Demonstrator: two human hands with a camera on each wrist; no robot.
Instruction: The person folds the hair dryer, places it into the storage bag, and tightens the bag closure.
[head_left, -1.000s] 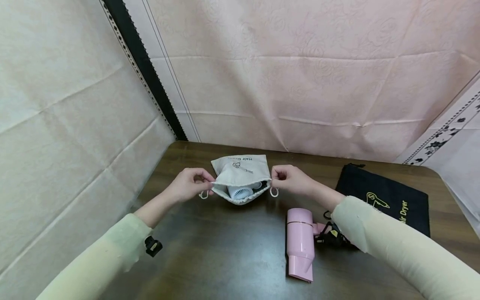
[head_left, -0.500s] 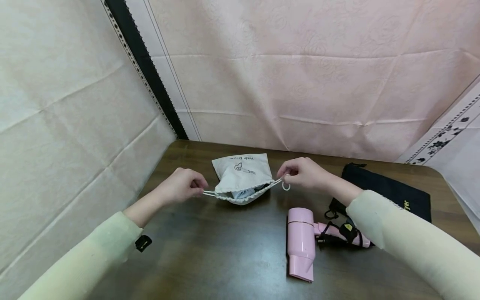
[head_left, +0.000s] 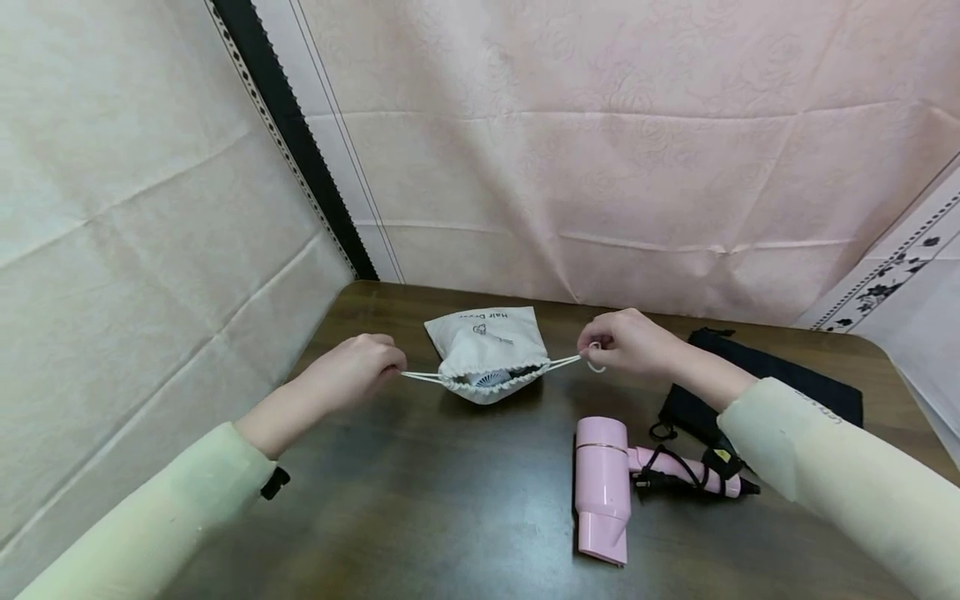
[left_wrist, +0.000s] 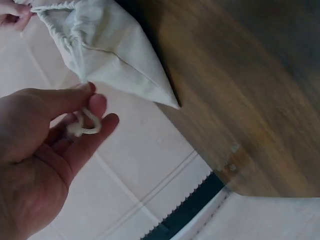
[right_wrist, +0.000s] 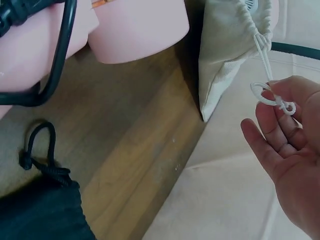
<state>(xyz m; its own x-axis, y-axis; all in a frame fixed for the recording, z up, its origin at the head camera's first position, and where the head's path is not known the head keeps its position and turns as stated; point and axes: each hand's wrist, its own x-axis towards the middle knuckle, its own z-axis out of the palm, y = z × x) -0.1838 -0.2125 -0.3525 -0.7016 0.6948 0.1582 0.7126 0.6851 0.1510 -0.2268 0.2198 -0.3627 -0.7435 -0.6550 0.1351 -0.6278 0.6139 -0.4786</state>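
Observation:
A white drawstring bag [head_left: 487,350] printed "Hair Dryer" lies on the dark wooden table [head_left: 450,500], its mouth gathered almost closed around a white hair dryer [head_left: 483,380]. My left hand [head_left: 358,369] pinches the left drawstring [head_left: 422,377] and its knotted loop [left_wrist: 86,123]. My right hand [head_left: 626,343] pinches the right drawstring [head_left: 564,362] at its loop [right_wrist: 272,99]. Both cords run taut from the bag [left_wrist: 107,47], which also shows in the right wrist view as the bag [right_wrist: 227,45].
A pink hair dryer [head_left: 602,487] with a bundled black cord [head_left: 675,479] lies at the front right. A black drawstring bag [head_left: 757,392] lies behind it at the right. Cloth-covered walls [head_left: 562,167] close in the table's back and left.
Both hands have pulled apart, drawing the cords out. The bag's mouth has cinched from wide open to nearly closed over the white dryer.

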